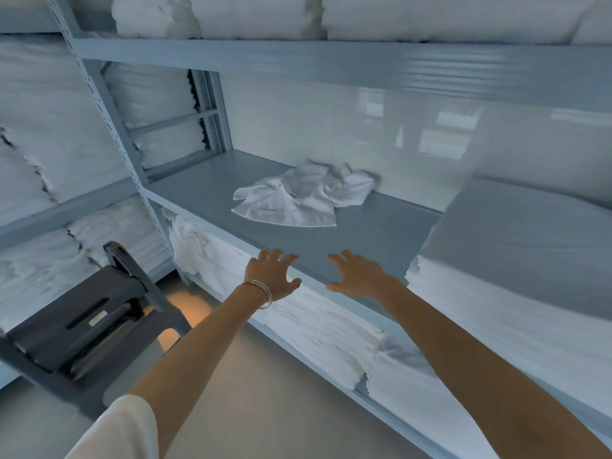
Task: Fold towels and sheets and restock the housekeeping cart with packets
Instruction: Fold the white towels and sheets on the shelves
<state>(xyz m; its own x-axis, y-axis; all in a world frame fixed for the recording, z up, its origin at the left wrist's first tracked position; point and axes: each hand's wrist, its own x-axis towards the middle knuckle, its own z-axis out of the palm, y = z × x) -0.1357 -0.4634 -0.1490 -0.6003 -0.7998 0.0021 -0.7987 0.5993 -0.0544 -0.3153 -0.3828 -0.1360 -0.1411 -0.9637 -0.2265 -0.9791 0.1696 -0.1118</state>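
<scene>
Hands are being stretched toward the shelf (pixel 205 190), and the step in hand is judged to be the fetching of a towel for folding. The left hand (pixel 273 276) is being held with fingers spread wide over the shelf's front edge, and nothing is being gripped by it; a bangle (pixel 261 291) is being worn at its wrist. The right hand (pixel 359 276) is likewise being held open, fingers splayed and empty, just beside the left at the same edge. The towel (pixel 299 198) is lying crumpled and unfolded toward the back of the shelf, close to the glossy wall (pixel 430 134), well apart from both hands. A folded stack (pixel 516 270) is sitting at the shelf's right end, and more stacks are being stored below the shelf and above it. A dark cart (pixel 96 323) is standing on the floor left of the shelf; no packets are being shown anywhere. For the next move, a longer reach across the bare board is being called for, so that the towel's near hem can be pinched by both hands and drawn forward; care is judged needful, since the cloth may be dragged in a heap rather than spread flat
</scene>
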